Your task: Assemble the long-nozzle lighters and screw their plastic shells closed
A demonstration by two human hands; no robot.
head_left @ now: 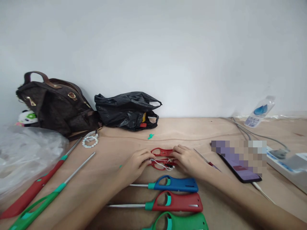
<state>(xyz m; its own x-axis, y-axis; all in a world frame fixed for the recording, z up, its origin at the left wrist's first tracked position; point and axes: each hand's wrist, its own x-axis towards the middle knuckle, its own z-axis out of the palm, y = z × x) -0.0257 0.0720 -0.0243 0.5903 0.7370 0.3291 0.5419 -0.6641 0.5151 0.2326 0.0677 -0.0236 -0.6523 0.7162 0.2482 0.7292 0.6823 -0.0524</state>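
My left hand [136, 161] and my right hand [188, 159] meet over an opened red lighter body [161, 152] lying on the wooden table [182, 131]. Both hands pinch it from either side, fingers closed on its edges. White and red wires [163, 165] spill from its inside between my fingertips. Just in front of my wrists lie a blue long-nosed lighter [175, 184], a red one [176, 202] and a green one [182, 222], handles to the right.
At the left lie a red lighter [35, 188] and a green lighter [45, 201], beside a clear plastic bag [26, 153]. A brown handbag [55, 105] and black plastic bag [127, 110] stand by the wall. A screwdriver [206, 159], phone [240, 166], power strip [287, 163] and bottle [260, 111] are right.
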